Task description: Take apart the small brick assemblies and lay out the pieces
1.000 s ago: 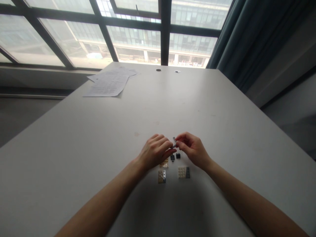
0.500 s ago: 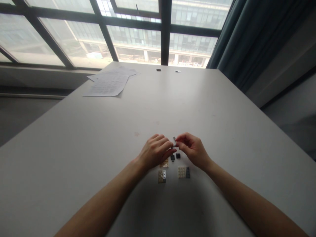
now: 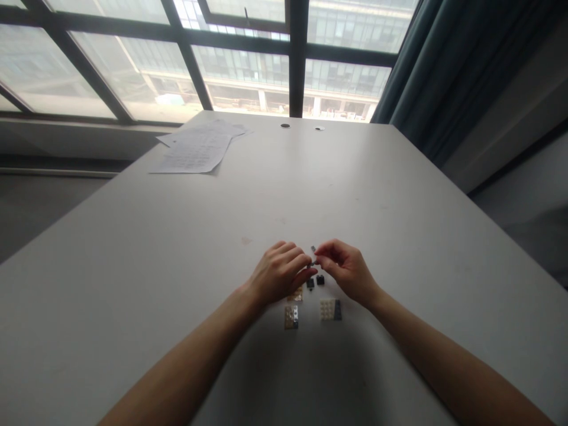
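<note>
My left hand (image 3: 280, 269) pinches a small grey piece (image 3: 312, 264), its fingers closed and partly hiding it. Close on the right, my right hand (image 3: 345, 267) is closed on a small grey piece (image 3: 313, 249) that sticks up past its fingertips. Whether the two pieces are joined cannot be made out. Two small dark pieces, one left (image 3: 310, 284) and one right (image 3: 320, 279), lie just below the fingertips. A tan studded piece (image 3: 295, 294) is partly covered by my left hand. Nearer me lie a tan and grey studded block (image 3: 291, 317) and a white and dark studded block (image 3: 330, 309).
The white table (image 3: 284, 195) carries several printed sheets (image 3: 195, 148) at its far left. Two round holes, one dark (image 3: 285, 126) and one white-rimmed (image 3: 319, 128), are near the far edge. Beyond are windows and a dark curtain (image 3: 426, 71) on the right.
</note>
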The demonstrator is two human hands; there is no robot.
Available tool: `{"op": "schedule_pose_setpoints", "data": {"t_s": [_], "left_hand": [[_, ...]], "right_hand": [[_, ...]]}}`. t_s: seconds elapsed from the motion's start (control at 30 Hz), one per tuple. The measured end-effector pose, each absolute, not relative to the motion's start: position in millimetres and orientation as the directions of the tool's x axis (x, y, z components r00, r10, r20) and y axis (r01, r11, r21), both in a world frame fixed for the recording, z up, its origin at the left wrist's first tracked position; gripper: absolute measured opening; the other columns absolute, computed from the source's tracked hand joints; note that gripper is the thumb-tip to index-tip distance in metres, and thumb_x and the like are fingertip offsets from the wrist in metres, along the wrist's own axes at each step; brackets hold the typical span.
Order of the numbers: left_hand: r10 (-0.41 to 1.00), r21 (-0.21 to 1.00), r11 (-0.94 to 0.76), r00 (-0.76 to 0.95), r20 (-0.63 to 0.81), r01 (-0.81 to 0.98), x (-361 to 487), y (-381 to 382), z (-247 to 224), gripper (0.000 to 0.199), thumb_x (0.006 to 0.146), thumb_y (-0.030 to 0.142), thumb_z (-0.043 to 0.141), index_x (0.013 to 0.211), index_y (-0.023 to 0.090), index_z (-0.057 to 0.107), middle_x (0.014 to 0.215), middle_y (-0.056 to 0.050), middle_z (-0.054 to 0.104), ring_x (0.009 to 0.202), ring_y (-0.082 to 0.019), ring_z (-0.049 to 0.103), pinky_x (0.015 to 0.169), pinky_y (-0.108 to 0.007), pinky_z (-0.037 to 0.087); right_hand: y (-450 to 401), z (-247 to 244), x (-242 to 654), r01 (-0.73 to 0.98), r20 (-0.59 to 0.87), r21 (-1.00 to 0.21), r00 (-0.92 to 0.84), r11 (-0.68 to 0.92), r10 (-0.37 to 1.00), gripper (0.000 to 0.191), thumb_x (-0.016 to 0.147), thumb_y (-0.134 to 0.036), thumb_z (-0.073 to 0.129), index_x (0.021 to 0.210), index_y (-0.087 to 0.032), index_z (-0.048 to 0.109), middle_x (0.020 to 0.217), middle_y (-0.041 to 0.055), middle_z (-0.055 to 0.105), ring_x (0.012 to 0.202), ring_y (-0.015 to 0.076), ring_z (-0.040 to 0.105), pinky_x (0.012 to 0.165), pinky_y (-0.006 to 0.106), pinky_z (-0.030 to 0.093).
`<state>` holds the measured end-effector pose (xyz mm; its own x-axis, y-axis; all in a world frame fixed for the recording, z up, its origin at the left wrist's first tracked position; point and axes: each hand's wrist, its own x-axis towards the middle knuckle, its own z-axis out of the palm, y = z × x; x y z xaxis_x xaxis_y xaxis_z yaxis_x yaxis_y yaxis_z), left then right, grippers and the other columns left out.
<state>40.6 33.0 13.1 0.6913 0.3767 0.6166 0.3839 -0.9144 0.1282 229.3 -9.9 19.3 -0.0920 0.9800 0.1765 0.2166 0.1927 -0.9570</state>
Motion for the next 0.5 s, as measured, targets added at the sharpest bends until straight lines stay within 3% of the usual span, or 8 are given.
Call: {"op": "schedule_pose_setpoints", "data": {"t_s": [0.5], "left_hand": [[0.392,0.142,-0.904,0.653,0.648,0.402,41.1,33.3,10.4,0.014,0.093,0.03,0.055,0.086,0.018,0.057,0.072,-0.001,0.063,0.066,-0.014,0.053,0.065,-0.027,0.039]], "right_hand": [[-10.3,21.1,228.7,0.269,0.224,-0.933,-0.089,0.24,0.97,0.009,0.077,-0.014,0.059,0.085,-0.018,0.063,0.075,0.0005,0.065,0.067,0.014,0.058,0.065,0.027,0.047]]}}
